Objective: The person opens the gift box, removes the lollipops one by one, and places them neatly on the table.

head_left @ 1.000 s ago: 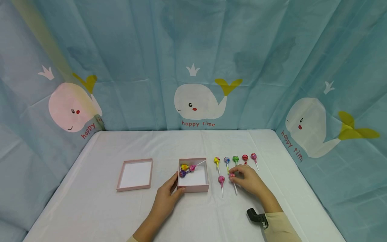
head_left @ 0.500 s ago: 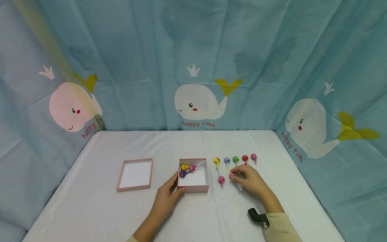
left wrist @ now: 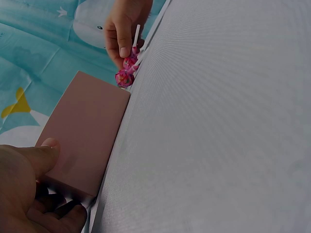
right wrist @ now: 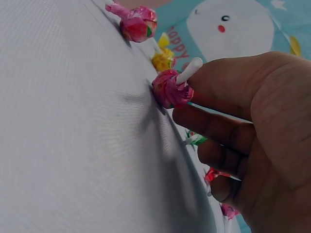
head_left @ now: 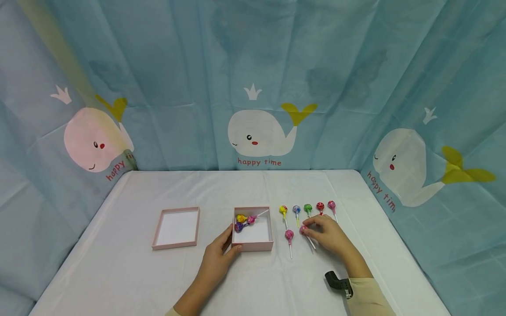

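An open pink box [head_left: 253, 247] is set near the middle of the white surface [head_left: 134, 281], and in it three wrapped lollipops are grouped toward the left: a yellow lollipop [head_left: 241, 218], a purple lollipop [head_left: 239, 227] and a pink-headed lollipop [head_left: 251, 220], whose white stick is pointed at the far right corner. The matching pink lid [head_left: 175, 246] is laid well to the left, its white inside turned up. "happy time" is printed in red under the middle whale [head_left: 261, 133] on the blue cloth [head_left: 189, 57]; on the wrappers any print is too small to be read. The box is held at its near left corner by the left hand [head_left: 216, 255], the thumb pressed on the front wall and the fingers set along the left side. To the right of the box, the head of a pink lollipop [head_left: 303, 230] appears, as far as the partly covered view allows, to be pinched between thumb and forefinger of the right hand [head_left: 330, 236], that grip being narrowed to the candy's width. Just beside it another pink lollipop [head_left: 289, 235] is laid, and beyond them five more lollipops are lined up, from yellow [head_left: 283, 210] to pink [head_left: 331, 204].
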### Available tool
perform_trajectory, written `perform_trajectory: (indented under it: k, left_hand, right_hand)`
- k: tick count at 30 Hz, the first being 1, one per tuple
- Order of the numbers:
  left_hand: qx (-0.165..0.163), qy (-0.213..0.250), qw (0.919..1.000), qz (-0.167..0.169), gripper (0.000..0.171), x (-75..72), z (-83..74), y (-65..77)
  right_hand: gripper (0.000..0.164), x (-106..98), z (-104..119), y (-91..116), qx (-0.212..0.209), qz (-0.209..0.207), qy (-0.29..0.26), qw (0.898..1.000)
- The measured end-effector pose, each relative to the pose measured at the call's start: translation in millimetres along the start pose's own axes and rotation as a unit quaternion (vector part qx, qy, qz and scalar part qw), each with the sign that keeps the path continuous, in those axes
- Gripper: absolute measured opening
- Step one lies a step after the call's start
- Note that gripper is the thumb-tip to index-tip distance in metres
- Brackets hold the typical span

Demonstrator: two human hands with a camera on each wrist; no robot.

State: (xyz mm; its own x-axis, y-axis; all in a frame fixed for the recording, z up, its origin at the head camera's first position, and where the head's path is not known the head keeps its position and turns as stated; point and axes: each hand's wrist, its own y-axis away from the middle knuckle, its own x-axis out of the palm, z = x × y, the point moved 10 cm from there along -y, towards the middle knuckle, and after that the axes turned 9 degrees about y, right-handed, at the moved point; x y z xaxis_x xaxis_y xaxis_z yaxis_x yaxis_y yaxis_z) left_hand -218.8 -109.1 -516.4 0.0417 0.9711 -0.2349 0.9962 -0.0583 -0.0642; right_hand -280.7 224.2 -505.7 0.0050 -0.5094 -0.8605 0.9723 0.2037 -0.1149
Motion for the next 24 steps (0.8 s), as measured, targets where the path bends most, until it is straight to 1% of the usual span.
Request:
perform_trajectory:
  k: [5,8,9,13,16,20,23,24]
  left_hand:
    - [0.007,0.001,1.0000,0.000,0.070,-0.1,-1.1,-0.2]
    - [0.007,0.002,1.0000,0.000,0.070,-0.2,-0.2,-0.5]
    - [0.002,0.003,1.0000,-0.001,0.070,-0.4,0.9,-0.7]
    - [-0.002,-0.001,1.0000,-0.001,0.070,-0.1,2.3,-1.1]
    - [-0.004,-0.003,1.0000,-0.001,0.070,-0.2,2.0,-1.2]
    - [0.010,-0.005,0.9999,-0.001,0.071,-0.5,-1.1,-1.0]
    - [0.020,-0.008,0.9998,0.000,0.072,-0.1,-3.1,-0.9]
    - [0.017,-0.006,0.9998,0.001,0.071,0.1,-2.7,-1.0]
  right_hand:
    - [0.019,3,0,0,0.002,0.010,-0.005,1.000]
    - [0.017,4,1,0,0.011,0.011,-0.015,1.000]
    - [0.017,5,2,0,0.014,0.011,-0.016,1.000]
    - [0.019,6,3,-1,0.030,0.007,-0.008,1.000]
    - [0.020,5,5,-2,0.024,-0.001,0.003,1.000]
    - [0.021,6,7,-3,0.010,-0.007,0.001,1.000]
    - [0.022,10,6,-4,0.009,-0.003,-0.007,1.000]
    - [0.022,11,5,-4,0.010,-0.001,-0.009,1.000]
